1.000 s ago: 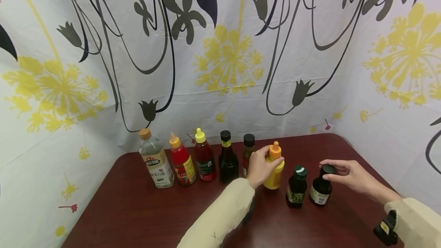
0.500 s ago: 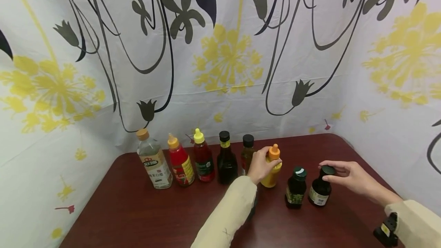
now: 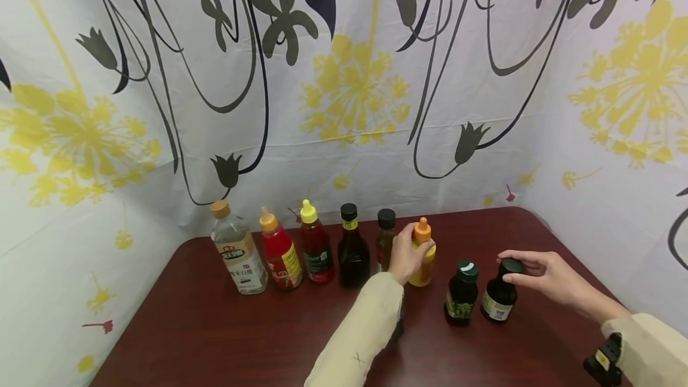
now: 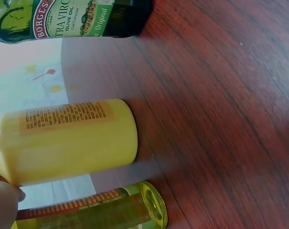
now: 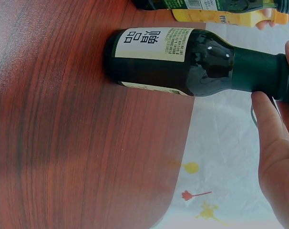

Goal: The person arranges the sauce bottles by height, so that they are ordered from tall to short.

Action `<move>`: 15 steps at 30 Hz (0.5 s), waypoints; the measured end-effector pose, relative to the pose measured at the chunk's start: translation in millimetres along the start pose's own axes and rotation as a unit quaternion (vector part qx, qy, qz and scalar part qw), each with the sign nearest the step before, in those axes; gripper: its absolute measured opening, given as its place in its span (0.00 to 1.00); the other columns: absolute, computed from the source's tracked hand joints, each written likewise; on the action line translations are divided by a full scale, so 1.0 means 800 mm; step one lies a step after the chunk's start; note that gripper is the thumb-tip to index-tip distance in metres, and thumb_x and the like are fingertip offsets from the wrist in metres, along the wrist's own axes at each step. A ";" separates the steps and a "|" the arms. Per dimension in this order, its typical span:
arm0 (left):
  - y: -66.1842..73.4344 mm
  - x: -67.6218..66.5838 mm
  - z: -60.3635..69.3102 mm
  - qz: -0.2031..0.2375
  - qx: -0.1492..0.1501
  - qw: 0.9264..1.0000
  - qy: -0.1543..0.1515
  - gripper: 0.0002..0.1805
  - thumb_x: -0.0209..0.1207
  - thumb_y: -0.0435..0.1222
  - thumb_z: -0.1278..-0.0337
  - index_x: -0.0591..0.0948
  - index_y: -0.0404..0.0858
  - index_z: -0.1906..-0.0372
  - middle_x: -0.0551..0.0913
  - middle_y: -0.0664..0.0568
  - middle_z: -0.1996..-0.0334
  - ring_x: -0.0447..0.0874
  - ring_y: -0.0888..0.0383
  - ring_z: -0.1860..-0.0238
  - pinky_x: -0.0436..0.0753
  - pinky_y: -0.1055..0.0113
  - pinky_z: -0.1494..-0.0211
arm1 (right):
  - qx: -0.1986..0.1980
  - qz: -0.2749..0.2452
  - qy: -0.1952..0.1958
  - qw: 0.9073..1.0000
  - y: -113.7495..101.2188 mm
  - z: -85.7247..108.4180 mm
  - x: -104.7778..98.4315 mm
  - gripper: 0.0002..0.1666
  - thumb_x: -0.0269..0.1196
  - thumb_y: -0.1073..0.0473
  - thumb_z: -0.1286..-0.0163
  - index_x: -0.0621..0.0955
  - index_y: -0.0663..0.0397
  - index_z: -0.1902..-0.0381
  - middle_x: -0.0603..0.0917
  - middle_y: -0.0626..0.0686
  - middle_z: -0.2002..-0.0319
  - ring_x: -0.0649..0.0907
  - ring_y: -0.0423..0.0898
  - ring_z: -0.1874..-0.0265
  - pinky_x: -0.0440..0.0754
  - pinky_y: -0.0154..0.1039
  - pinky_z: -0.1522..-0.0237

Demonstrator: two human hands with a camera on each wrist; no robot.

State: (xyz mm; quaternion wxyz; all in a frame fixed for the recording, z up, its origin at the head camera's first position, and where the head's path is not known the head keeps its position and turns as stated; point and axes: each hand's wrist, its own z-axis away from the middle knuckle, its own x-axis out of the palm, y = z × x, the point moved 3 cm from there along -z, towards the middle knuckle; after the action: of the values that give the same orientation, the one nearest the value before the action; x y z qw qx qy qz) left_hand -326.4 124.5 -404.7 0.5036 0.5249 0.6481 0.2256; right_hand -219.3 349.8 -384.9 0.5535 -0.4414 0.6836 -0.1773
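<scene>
My left hand point(image 3: 405, 255) grips a yellow squeeze bottle point(image 3: 423, 270) near its orange nozzle cap point(image 3: 423, 230). The bottle stays upright, its yellow body point(image 4: 73, 143) bare below the fingers; I cannot tell whether its base touches the table. Right beside it on the left is a black-capped bottle point(image 3: 386, 237), partly behind the hand. My right hand point(image 3: 548, 276) holds a small dark bottle point(image 3: 498, 300) by its dark green cap, fingers and thumb around the top. A pale label point(image 5: 154, 45) shows on that bottle. Between the hands stands an olive oil bottle point(image 3: 461, 297).
Leftward along the back run a dark sauce bottle point(image 3: 353, 255), a yellow-capped red bottle point(image 3: 317, 249), an orange-capped red bottle point(image 3: 282, 258) and a clear vinegar bottle point(image 3: 240, 255). A dark object point(image 3: 398, 328) is mostly hidden behind my left forearm. Patterned cloth point(image 3: 355, 184) hangs behind the table point(image 3: 258, 339).
My left hand has shifted the yellow squeeze bottle slightly back and to the left, closer to the black-capped bottle. The right hand keeps its hold on the small dark bottle, almost unmoved.
</scene>
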 end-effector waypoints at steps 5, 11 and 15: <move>-0.003 0.003 -0.003 0.007 -0.020 1.000 0.007 0.19 0.63 0.35 0.53 0.75 0.38 0.52 0.79 0.51 0.59 0.78 0.58 0.58 0.76 0.68 0.54 | -0.007 -0.003 -0.006 1.000 0.000 -0.001 0.000 0.20 0.62 0.67 0.44 0.76 0.59 0.51 0.79 0.40 0.57 0.79 0.31 0.62 0.80 0.34 0.73; -0.003 0.008 -0.006 0.006 -0.027 1.000 0.015 0.19 0.62 0.34 0.52 0.73 0.37 0.52 0.79 0.50 0.59 0.78 0.56 0.58 0.76 0.65 0.54 | 0.004 0.000 -0.002 1.000 0.001 0.001 -0.001 0.20 0.62 0.66 0.44 0.76 0.59 0.51 0.78 0.38 0.57 0.79 0.31 0.62 0.80 0.34 0.73; 0.001 0.009 -0.007 0.001 -0.035 0.999 0.028 0.18 0.62 0.32 0.52 0.73 0.37 0.53 0.79 0.49 0.60 0.78 0.55 0.58 0.76 0.64 0.55 | 0.004 0.003 0.000 1.000 0.002 0.002 -0.002 0.21 0.63 0.65 0.44 0.76 0.59 0.51 0.80 0.42 0.57 0.79 0.31 0.62 0.80 0.34 0.72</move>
State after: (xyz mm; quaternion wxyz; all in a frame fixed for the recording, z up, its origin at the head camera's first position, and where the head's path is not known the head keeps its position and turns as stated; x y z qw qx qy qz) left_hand -330.5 132.3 -405.2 0.5031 0.5008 0.6531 0.2635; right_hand -218.8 352.0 -385.8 0.5555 -0.4372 0.6843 -0.1790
